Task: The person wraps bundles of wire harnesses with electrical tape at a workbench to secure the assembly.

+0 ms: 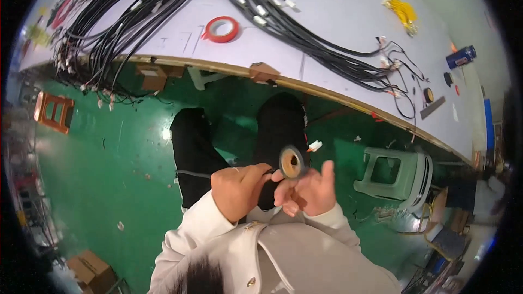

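Nearest the camera, the person's dark hair and pale jacket fill the lower middle, with both sleeves coming up to the hands in front of the chest. The left hand is curled into a fist, its thumb and forefinger pinched at the near-left edge of a small tape roll. The right hand has its fingers bent under the roll, holding it up, while the thumb stands free to the right. The roll is dark with a brown core and faces the camera, so its hole shows; it sits between the two hands, above the knees.

Just beyond the hands are the person's two legs in black trousers, over a green floor. A cardboard box lies on the floor at near left, and an orange stool stands farther left. To the right of the legs stands a pale green stool, with a small white scrap on the floor between it and the legs.

Farther off, the curved edge of a white worktop runs across the scene. On it lies a red tape roll, well apart from the hands. Black cable bundles lie at far left and hang over the edge; another bundle runs from the far middle to the right. A yellow cluster sits at far right, and a blue can lies beyond it.
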The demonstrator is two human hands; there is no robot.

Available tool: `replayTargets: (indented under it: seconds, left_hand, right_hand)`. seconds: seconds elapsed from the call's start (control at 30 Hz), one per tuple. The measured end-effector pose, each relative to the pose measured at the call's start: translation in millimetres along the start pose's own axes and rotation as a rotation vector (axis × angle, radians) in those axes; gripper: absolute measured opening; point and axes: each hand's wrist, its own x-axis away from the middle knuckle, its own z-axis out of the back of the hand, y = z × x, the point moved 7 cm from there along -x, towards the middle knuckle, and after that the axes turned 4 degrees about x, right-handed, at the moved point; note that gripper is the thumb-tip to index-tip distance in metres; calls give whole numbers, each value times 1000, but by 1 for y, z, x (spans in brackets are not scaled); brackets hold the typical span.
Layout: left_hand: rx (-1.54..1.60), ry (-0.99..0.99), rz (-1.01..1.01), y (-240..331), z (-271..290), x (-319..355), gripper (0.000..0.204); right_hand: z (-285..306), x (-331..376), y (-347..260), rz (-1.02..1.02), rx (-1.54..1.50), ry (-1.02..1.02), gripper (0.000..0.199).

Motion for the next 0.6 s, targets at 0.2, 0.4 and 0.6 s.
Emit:
replayTargets:
  seconds: [0.2,0.4,0.6]
  left_hand:
    - [322,-60,206,-13,-1,1,8]
    - [603,-238,431,-30,-12,13,16]
    - [858,-366,500,-33,-21,23,21]
  right_hand:
    - [12,2,-17,186,638,-8,45]
    - [13,-17,-14,381,688,335,37]
    - [12,-31,-16,233,871,-38,56]
